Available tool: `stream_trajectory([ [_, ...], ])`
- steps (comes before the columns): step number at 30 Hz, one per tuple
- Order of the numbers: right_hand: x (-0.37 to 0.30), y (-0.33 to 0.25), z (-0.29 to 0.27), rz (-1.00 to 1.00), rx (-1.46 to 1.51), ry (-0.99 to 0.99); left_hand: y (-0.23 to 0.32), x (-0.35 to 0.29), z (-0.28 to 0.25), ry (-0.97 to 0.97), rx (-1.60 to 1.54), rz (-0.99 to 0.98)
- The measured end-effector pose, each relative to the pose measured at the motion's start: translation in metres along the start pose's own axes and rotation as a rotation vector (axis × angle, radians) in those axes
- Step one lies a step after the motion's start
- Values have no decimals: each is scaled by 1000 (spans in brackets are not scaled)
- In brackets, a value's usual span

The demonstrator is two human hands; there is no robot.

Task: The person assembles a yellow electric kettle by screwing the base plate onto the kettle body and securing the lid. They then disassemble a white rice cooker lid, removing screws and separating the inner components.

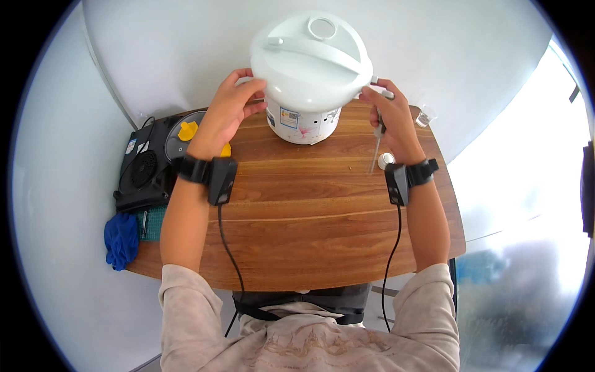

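Note:
A white rice cooker [304, 80] with a domed lid stands at the far middle of the table. Its lower body is printed with flowers, and the lid carries a curved handle [316, 51] and a round opening. My left hand [234, 106] curls its thumb and fingers against the left edge of the lid. At the opposite edge, my right hand [392, 116] touches the lid with its fingertips. A screwdriver [378, 139] is tucked in that same hand, its thin shaft pointing down toward the tabletop. Part of its handle is hidden by my fingers.
Left of my forearm lie a black appliance housing [144, 167] with a round vent, a grey disc [175, 141] and yellow pieces [187, 130]. A blue cloth [121, 240] hangs by a green mat [153, 223]. A white cap [386, 160] and clear cup [425, 116] stand right.

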State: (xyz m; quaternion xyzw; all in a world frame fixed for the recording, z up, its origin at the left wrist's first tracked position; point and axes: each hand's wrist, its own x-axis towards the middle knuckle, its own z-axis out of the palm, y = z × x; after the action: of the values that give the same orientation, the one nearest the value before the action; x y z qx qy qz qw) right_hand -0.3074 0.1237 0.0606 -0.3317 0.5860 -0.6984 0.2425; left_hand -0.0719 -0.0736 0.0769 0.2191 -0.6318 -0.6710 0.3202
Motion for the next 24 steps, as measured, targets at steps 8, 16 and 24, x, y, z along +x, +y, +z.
stream_trajectory([
  [8, -86, -7, -10, 98, -187, -159, -3, -135, -19, -126, 228, 92],
  [16, -143, 14, -10, 101, -271, -451, -20, -255, -11, -381, 1003, 780],
  [24, -170, 19, -14, 195, -282, -319, -51, -292, -16, -298, 1069, 767],
])
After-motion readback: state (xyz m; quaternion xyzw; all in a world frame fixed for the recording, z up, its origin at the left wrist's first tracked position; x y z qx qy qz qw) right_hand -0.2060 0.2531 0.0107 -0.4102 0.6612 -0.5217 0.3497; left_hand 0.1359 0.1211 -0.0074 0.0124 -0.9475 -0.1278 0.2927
